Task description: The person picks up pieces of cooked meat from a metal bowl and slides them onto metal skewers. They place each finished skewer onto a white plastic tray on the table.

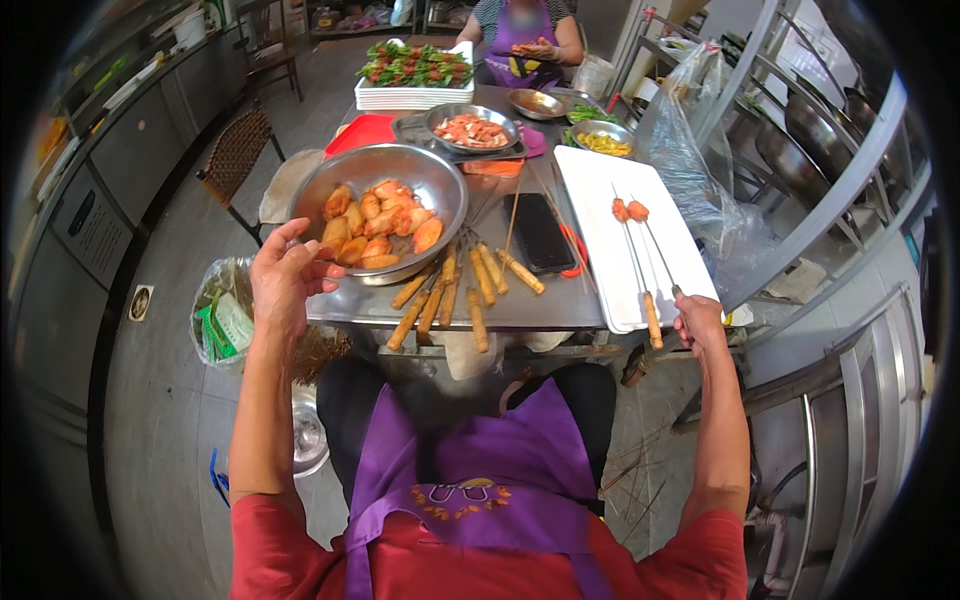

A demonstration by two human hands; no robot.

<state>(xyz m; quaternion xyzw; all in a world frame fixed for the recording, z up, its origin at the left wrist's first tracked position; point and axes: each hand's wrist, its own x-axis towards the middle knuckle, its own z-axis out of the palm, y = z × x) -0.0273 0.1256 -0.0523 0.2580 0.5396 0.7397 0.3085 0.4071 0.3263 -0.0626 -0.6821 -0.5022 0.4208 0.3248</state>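
My right hand point(699, 324) grips the handle of a metal skewer point(658, 247) with a piece of marinated meat point(637, 211) at its far end. That skewer lies over a white plastic tray point(592, 180), beside a second loaded skewer with a wooden handle point(652, 321). My left hand point(289, 266) is raised, fingers apart and holding nothing, at the left rim of a large steel bowl point(442, 176). Orange marinated meat pieces point(379, 217) fill part of the bowl. Several wooden-handled skewers point(431, 307) lie fanned out between the bowl and a black phone point(538, 232).
Behind are a steel bowl of sliced meat point(471, 131), stacked white trays point(415, 96) of green-and-red skewers and a red tray point(360, 135). Across the table sits a person in a purple apron point(517, 52). A metal rack point(810, 217) with plastic bags stands at right.
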